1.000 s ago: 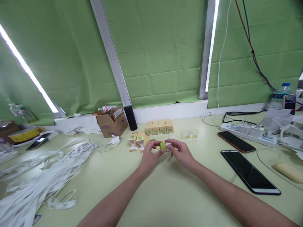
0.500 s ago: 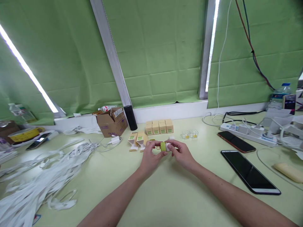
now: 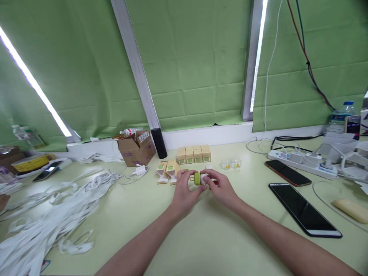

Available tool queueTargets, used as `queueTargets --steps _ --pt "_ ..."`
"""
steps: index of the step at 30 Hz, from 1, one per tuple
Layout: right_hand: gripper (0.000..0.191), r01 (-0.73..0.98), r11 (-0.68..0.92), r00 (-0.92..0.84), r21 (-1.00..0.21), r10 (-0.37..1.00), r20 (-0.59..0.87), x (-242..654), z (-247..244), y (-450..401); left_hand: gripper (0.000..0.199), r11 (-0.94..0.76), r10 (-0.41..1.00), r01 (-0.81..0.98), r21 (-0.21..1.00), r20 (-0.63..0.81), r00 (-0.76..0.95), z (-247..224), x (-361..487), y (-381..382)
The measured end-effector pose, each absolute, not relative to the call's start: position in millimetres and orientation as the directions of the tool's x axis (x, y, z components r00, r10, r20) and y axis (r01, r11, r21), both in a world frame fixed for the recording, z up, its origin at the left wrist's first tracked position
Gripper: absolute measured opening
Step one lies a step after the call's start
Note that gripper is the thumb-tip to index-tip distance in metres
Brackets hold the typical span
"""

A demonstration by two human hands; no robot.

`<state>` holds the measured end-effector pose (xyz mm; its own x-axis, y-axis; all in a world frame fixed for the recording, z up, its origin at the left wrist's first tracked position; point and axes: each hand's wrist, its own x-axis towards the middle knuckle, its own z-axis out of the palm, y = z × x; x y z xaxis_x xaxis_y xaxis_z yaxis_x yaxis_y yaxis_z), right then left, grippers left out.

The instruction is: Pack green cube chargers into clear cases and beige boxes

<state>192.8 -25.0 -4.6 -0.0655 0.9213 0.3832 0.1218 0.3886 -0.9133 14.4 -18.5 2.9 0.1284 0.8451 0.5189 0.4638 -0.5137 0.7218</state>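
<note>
the l hand [image 3: 185, 189] has its index & thumb drawn in narrow around the small green piece [image 3: 197, 178]; the r hand [image 3: 221, 188] pinches the white part [image 3: 203, 179] at its r side, fingertips close tog. can't tell if green & white are joined or just touching, too small. the green piece sits btwn both hands, w/ a thin loop [image 3: 192, 179] on its l side, above the table [image 3: 195, 245].

to do this well, prob best: l grip steady, r fingertips doing the fine work, pressure light & even, both parts lined up. sideways force could make smth this small slip. thumbs low wld help the person see where green meets white. loop is best left free, not pinched.

nearby: 2 open-flapped kraft boxes [image 3: 161, 168] just beyond the l hand, 4 small kraft boxes [image 3: 197, 154] in a row behind, 2 clear containers [image 3: 235, 164] beyond the r hand, lg phone [image 3: 304, 209] well apart, far r.
</note>
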Motion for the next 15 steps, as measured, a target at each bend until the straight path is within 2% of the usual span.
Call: queueTargets --steps 3,7,15 --pt "0.039 0.135 0.385 -0.051 -0.913 0.923 0.381 192.8 -4.7 -25.2 0.054 -0.534 0.834 0.460 0.709 0.530 0.153 1.3 15.0 -18.0" --pt "0.038 0.160 0.388 -0.047 -0.907 0.921 0.386 192.7 -6.5 -24.2 0.044 -0.582 0.800 0.462 0.670 0.574 0.176 1.6 15.4 -17.8" --pt "0.037 0.186 0.413 -0.034 -0.891 0.909 0.414 193.1 -3.0 -27.3 0.040 -0.687 0.674 0.540 0.487 0.705 0.221 4.0 15.0 -19.8"
